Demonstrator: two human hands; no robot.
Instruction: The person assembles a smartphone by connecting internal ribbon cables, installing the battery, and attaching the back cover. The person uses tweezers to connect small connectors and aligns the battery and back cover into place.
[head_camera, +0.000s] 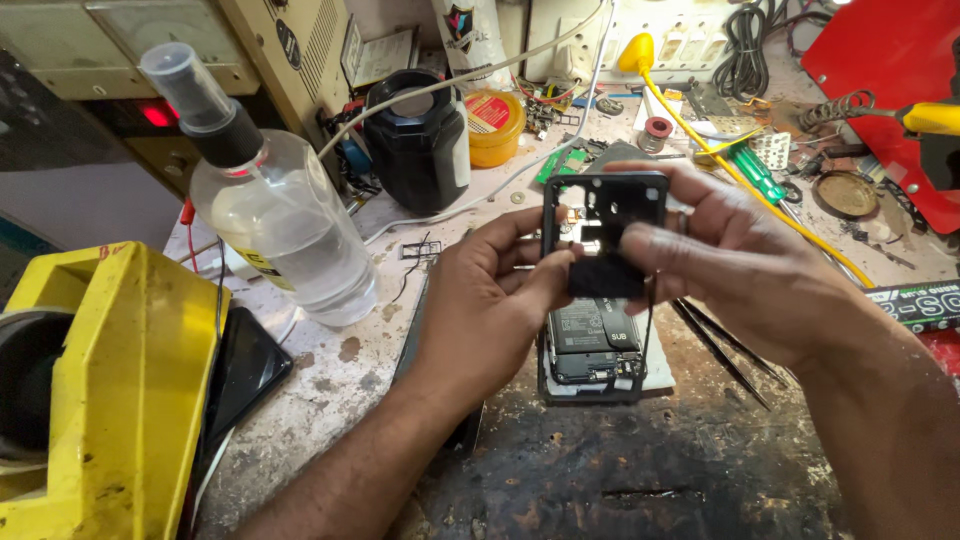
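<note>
Black plastic forms the phone frame (603, 232) held up over the middle of the workbench (330, 400), with both hands closed on it: the left hand (485, 300) pinches its left side, thumb across the front, and the right hand (735, 255) curls its fingers over the right edge. Just beneath lies an opened phone (590, 350). Toward the bench's left edge stand a clear spray bottle (275, 215) and a yellow holder (110, 390).
</note>
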